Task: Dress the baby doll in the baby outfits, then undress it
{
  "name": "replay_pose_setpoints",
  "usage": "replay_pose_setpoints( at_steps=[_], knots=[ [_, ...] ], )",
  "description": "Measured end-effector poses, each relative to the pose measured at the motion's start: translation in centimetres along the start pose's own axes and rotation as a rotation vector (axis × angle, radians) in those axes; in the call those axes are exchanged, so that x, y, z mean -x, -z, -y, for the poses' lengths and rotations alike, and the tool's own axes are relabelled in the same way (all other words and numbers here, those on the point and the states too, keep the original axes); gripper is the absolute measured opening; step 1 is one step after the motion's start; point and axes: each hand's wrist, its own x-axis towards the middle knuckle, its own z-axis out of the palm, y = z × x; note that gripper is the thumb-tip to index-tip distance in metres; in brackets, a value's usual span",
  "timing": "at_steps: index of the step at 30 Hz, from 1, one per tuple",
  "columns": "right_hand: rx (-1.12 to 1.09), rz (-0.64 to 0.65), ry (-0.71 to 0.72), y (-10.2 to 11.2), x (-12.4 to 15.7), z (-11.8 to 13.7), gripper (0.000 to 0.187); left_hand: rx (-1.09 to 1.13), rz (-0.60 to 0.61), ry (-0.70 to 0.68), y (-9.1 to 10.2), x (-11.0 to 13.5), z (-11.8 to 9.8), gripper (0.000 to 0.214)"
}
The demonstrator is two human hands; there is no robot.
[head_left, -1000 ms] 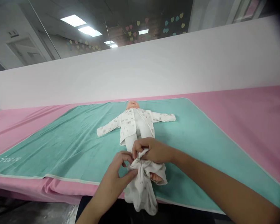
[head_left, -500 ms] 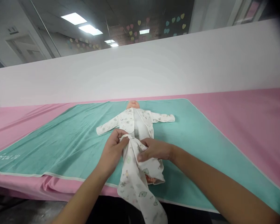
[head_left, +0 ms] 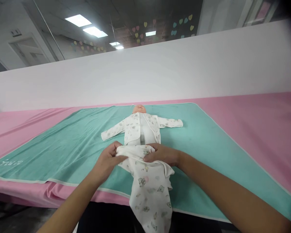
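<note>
A baby doll (head_left: 139,109) lies on its back on a teal blanket (head_left: 70,142), its head toward the wall. It wears a white patterned jacket (head_left: 133,127), with the sleeves spread to both sides. Over the doll's lower end are white printed baby pants (head_left: 152,191), hanging down past the table's front edge. My left hand (head_left: 108,161) pinches the left end of the waistband. The right end of that band is gripped by my right hand (head_left: 162,154), thumb on top. The cloth hides the doll's feet.
Under the blanket a pink cloth (head_left: 262,126) covers the table and drapes over the front edge. Behind stands a low white wall (head_left: 145,77), with dark glass (head_left: 157,19) and heart stickers above it.
My left hand has moved left and slightly down, drawing the waistband wide. The bunched pants have spread flatter, and the orange patch beneath them is covered. My right hand has barely moved.
</note>
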Motion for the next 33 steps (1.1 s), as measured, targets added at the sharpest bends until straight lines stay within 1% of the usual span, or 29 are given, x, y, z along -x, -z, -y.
replay_pose_setpoints(
  at_steps=[1,3,5,6,7,10,11,12,13,14,16,18,19,20,21,22,24,26,27,28,29,31,32,33],
  knots=[
    [0.079,0.027,-0.022,0.0,0.1,0.4,0.037,0.025,-0.047,-0.025,-0.3,-0.4,-0.2,0.022],
    [0.248,0.075,-0.077,0.0,0.4,1.0,0.041,0.055,-0.11,-0.022,-1.2,-0.9,-0.4,0.018],
    [0.369,0.122,-0.126,0.0,0.4,1.0,0.041,0.05,-0.122,0.023,-2.1,-1.0,-0.5,0.014],
    [0.38,0.123,-0.128,0.1,0.4,0.8,0.039,0.031,-0.089,0.048,-2.4,-0.8,-0.5,0.012],
    [0.349,0.101,-0.109,0.1,0.2,0.4,0.038,0.001,-0.028,0.069,-2.6,-0.5,-0.6,0.01],
    [0.103,-0.049,0.048,-0.1,-0.6,-1.1,0.037,-0.089,0.247,0.05,-2.5,0.7,-0.8,0.014],
    [0.033,-0.088,0.1,-0.2,-0.8,-1.5,0.038,-0.09,0.317,0.042,-2.5,1.1,-0.9,0.017],
    [-0.006,-0.115,0.14,-0.4,-1.0,-1.7,0.038,-0.073,0.352,0.054,-2.4,1.4,-1.0,0.02],
    [-0.01,-0.135,0.164,-0.5,-1.1,-1.8,0.037,-0.036,0.341,0.082,-2.5,1.7,-1.0,0.022],
    [0.017,-0.151,0.171,-0.5,-1.1,-1.6,0.037,0.023,0.29,0.116,-2.6,1.8,-0.9,0.023],
    [0.131,-0.131,0.121,-0.6,-0.9,-0.9,0.036,0.183,0.122,0.166,-2.9,1.9,-0.4,0.021],
    [0.29,-0.015,0.01,-0.4,-0.5,0.0,0.037,0.344,-0.022,0.177,-3.2,1.7,0.1,0.016],
    [0.364,0.058,-0.046,-0.3,-0.3,0.4,0.037,0.401,-0.06,0.185,-3.3,1.6,0.4,0.015],
    [0.415,0.12,-0.092,-0.3,-0.2,0.6,0.037,0.427,-0.078,0.198,-3.4,1.5,0.5,0.014],
    [0.429,0.152,-0.117,-0.2,-0.1,0.6,0.037,0.417,-0.08,0.212,-3.4,1.4,0.6,0.014],
    [0.395,0.147,-0.115,-0.2,-0.1,0.5,0.037,0.38,-0.066,0.22,-3.4,1.3,0.6,0.016],
    [0.215,0.07,-0.048,-0.2,-0.4,-0.4,0.037,0.268,0.019,0.215,-3.2,1.3,0.4,0.025],
    [0.008,-0.008,0.055,-0.3,-0.7,-1.3,0.036,0.183,0.162,0.219,-2.9,1.5,0.2,0.035],
    [-0.064,-0.03,0.098,-0.4,-0.9,-1.7,0.036,0.175,0.206,0.225,-2.9,1.5,0.2,0.037],
    [-0.099,-0.041,0.125,-0.5,-1.0,-1.8,0.035,0.192,0.211,0.229,-2.9,1.6,0.3,0.038],
    [-0.098,-0.048,0.132,-0.5,-1.0,-1.8,0.035,0.227,0.174,0.23,-3.0,1.7,0.3,0.037],
    [0.001,-0.048,0.094,-0.6,-1.0,-1.2,0.035,0.337,0.015,0.198,-3.4,1.8,0.4,0.038],
    [0.082,-0.023,0.051,-0.6,-0.9,-0.7,0.036,0.394,-0.06,0.178,-3.7,1.8,0.4,0.041],
    [0.168,0.023,-0.002,-0.6,-0.8,-0.2,0.036,0.442,-0.105,0.169,-4.1,1.9,0.4,0.044]
  ],
)
